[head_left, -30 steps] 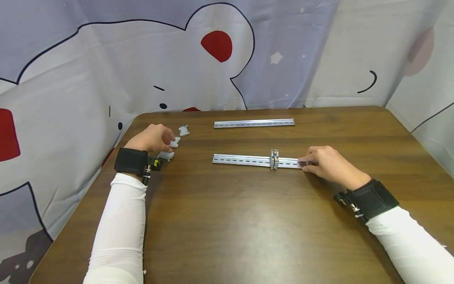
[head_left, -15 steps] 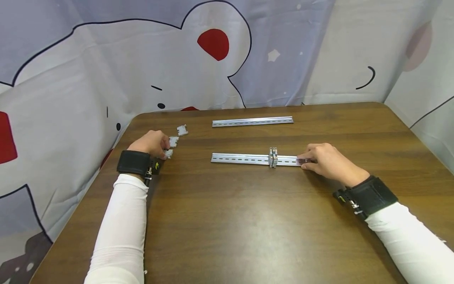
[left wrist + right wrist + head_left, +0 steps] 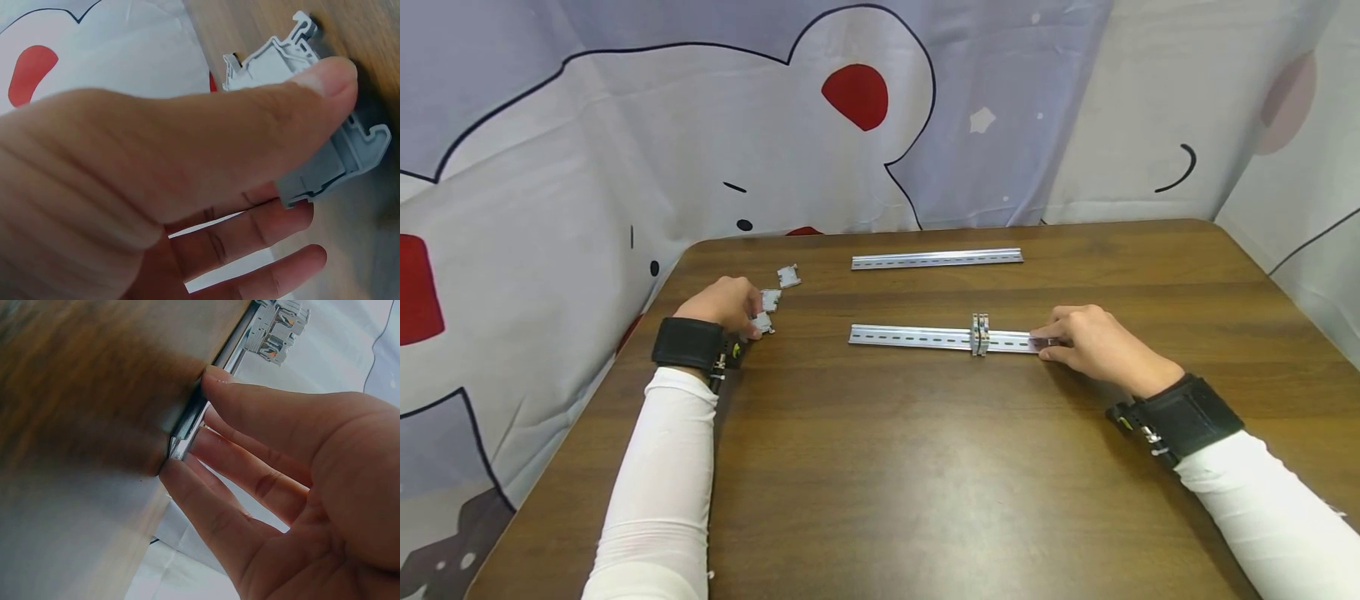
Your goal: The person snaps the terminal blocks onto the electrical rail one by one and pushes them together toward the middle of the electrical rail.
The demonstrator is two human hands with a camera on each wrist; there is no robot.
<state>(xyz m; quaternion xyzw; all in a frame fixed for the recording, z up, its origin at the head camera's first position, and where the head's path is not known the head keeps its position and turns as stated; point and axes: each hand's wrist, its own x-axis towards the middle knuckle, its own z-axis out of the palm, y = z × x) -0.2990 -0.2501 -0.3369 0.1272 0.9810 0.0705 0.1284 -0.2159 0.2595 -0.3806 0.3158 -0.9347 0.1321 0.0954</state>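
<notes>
At the left of the table, my left hand (image 3: 724, 302) pinches a grey DIN-rail terminal block (image 3: 322, 162); the thumb lies across its face, with fingers behind. Two more terminal blocks lie just beyond, a nearer one (image 3: 771, 300) and a farther one (image 3: 788, 276). My right hand (image 3: 1090, 346) grips the right end of a slotted metal DIN rail (image 3: 910, 337), thumb on the near edge and fingers at the far edge and end. Mounted upright on that rail, right of its middle, are slim terminal blocks (image 3: 980, 335) standing side by side.
A second DIN rail (image 3: 937, 259) lies near the back edge of the brown wooden table (image 3: 880, 467). Behind it hangs a printed cloth (image 3: 685, 142), which also runs along the left and right sides.
My left fingers have come down and together on the nearest loose terminal block, which has shifted slightly to the right. The right hand stays on the rail's end.
</notes>
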